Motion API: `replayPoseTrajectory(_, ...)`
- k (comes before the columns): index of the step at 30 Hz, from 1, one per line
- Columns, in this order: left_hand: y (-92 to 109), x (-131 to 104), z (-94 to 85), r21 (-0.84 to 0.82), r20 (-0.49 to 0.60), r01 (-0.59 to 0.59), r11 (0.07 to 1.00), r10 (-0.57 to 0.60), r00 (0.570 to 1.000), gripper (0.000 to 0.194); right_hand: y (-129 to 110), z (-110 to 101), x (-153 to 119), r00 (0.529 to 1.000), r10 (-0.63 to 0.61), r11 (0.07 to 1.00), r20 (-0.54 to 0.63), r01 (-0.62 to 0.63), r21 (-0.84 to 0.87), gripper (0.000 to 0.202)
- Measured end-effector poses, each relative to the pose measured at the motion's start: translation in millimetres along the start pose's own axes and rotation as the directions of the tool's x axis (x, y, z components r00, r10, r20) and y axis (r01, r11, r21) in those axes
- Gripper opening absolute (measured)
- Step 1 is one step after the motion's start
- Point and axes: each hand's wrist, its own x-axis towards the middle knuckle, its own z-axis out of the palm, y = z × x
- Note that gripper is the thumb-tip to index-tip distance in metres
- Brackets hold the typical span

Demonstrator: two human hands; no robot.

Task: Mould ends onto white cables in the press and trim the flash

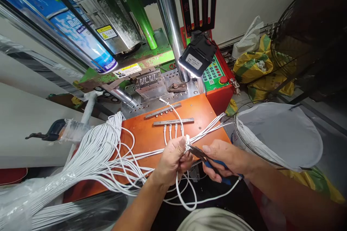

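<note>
My left hand is closed around a white cable, just over the front edge of the orange table. A small white piece sticks up past my thumb; I cannot make out its kind. In my right hand is a pair of pliers with blue handles, its dark jaws touching that white piece. Beyond my hands lie two metal mould bars. Several white cable ends rest against the nearer bar. One cable runs from my left hand up toward the metal mould block.
A thick bundle of white cables covers the table's left side. Behind stands a press with a mould block, a lamp and a green control panel. A lined round bin and yellow sacks are at right.
</note>
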Motion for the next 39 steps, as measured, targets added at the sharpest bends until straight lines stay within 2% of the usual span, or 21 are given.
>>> replayPoseTrajectory(1,-4,2,-1.2,0.058,-0.073,-0.078,0.995,0.082,0.994,0.056,3,5,1,0.991,-0.067,0.988,-0.112,0.05,-0.147,0.072)
replayPoseTrajectory(2,-8,3,-2.0,0.125,-0.155,-0.15,0.981,0.169,0.973,0.055,5,10,1,0.957,-0.169,0.936,-0.236,0.081,-0.344,0.067)
replayPoseTrajectory(4,-17,5,-2.4,0.254,-0.286,-0.243,0.936,0.313,0.906,0.052,10,22,2,0.816,-0.422,0.704,-0.396,0.019,-0.71,0.057)
replayPoseTrajectory(5,-21,5,-1.8,0.309,-0.328,-0.263,0.914,0.362,0.873,0.05,12,27,3,0.746,-0.523,0.572,-0.413,-0.052,-0.819,0.053)
replayPoseTrajectory(7,-28,5,0.1,0.404,-0.367,-0.293,0.866,0.447,0.816,0.049,16,36,6,0.658,-0.642,0.39,-0.394,-0.163,-0.906,0.049)
replayPoseTrajectory(9,-32,5,1.9,0.485,-0.37,-0.314,0.816,0.517,0.772,0.049,17,40,9,0.616,-0.691,0.306,-0.377,-0.222,-0.926,0.045)
replayPoseTrajectory(12,-36,6,1.8,0.588,-0.369,-0.323,0.742,0.601,0.709,0.049,17,43,13,0.592,-0.721,0.246,-0.361,-0.268,-0.931,0.043)
replayPoseTrajectory(16,-39,7,-2.5,0.696,-0.334,-0.304,0.651,0.668,0.665,0.046,16,42,17,0.576,-0.737,0.207,-0.355,-0.308,-0.929,0.044)
replayPoseTrajectory(19,-39,8,-4.2,0.692,-0.35,-0.303,0.656,0.671,0.654,0.046,16,39,18,0.595,-0.724,0.229,-0.349,-0.27,-0.935,0.045)
replayPoseTrajectory(21,-37,9,-4.1,0.645,-0.368,-0.304,0.701,0.634,0.68,0.047,15,35,17,0.633,-0.686,0.315,-0.358,-0.186,-0.931,0.048)
replayPoseTrajectory(22,-35,10,-3.8,0.605,-0.371,-0.301,0.737,0.596,0.712,0.048,13,32,17,0.664,-0.648,0.393,-0.374,-0.13,-0.91,0.05)
replayPoseTrajectory(24,-29,10,-2.8,0.488,-0.356,-0.283,0.826,0.484,0.8,0.052,11,26,15,0.742,-0.521,0.608,-0.42,-0.022,-0.793,0.054)
replayPoseTrajectory(26,-21,9,-1.3,0.309,-0.315,-0.235,0.922,0.332,0.889,0.056,9,21,13,0.839,-0.336,0.837,-0.428,0.058,-0.544,0.061)
replayPoseTrajectory(28,-12,6,0.9,0.101,-0.221,-0.144,0.984,0.164,0.961,0.059,10,18,11,0.93,-0.154,0.975,-0.332,0.089,-0.203,0.07)
replayPoseTrajectory(29,-8,4,2.0,0.007,-0.155,-0.087,0.996,0.087,0.984,0.06,10,17,10,0.964,-0.085,0.996,-0.253,0.081,-0.026,0.073)
replayPoseTrajectory(31,-2,0,3.5,-0.126,-0.015,0.02,0.992,-0.022,1.0,0.059,11,18,7,0.996,0.001,0.965,-0.091,0.023,0.261,0.076)
replayPoseTrajectory(34,3,-3,2.8,-0.201,0.11,0.101,0.974,-0.08,0.991,0.056,11,21,4,0.999,0.02,0.893,0.029,-0.031,0.449,0.075)
replayPoseTrajectory(36,2,-3,0.7,-0.167,0.116,0.083,0.982,-0.064,0.991,0.056,11,23,2,1.0,0.007,0.919,-0.008,-0.003,0.394,0.075)
replayPoseTrajectory(39,-3,0,-1.9,-0.007,0.007,-0.087,0.996,0.087,0.996,0.055,8,24,1,0.976,-0.06,0.994,-0.212,0.077,0.076,0.072)
